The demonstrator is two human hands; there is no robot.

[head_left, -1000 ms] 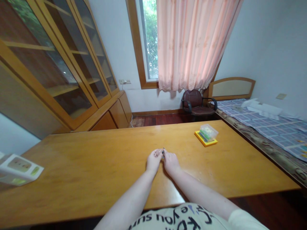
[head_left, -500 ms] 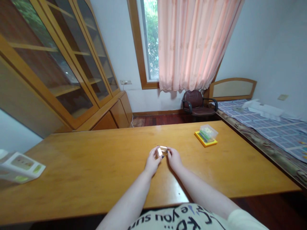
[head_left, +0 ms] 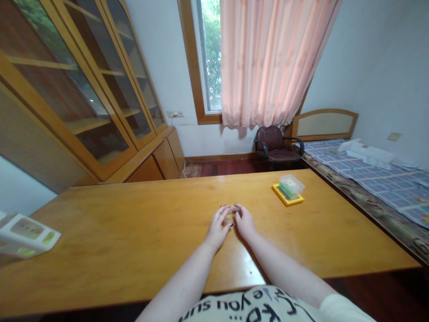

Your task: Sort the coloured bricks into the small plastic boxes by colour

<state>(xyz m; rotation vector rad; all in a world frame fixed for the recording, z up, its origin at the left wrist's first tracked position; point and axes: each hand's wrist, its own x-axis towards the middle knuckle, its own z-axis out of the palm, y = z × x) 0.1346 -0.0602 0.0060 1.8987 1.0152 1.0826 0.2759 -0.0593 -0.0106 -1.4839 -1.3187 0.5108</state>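
1. Room to move: a long honey-coloured wooden desk (head_left: 110, 235) spreads out before you, with bare wood on both sides of your hands and ahead of them. Your forearms cross its near edge.
2. To your right: a flat yellow tray (head_left: 279, 194) holding a clear plastic box (head_left: 291, 185) sits near the desk's far right corner, well apart from your hands.
3. To your left: a white printed box (head_left: 25, 235) lies at the desk's left end, cut off by the frame.
4. Beyond the right edge: a bed with a blue checked cover (head_left: 385, 188) runs alongside the desk.
5. Centre of the desk: a small translucent object (head_left: 229, 218) sits between your left hand (head_left: 217, 229) and right hand (head_left: 244, 222) (too small and hidden to identify).
6. Your fingers: both sets curl inward, partly open, with the fingertips close around the object. You cannot tell whether they grip it or it rests on the wood.
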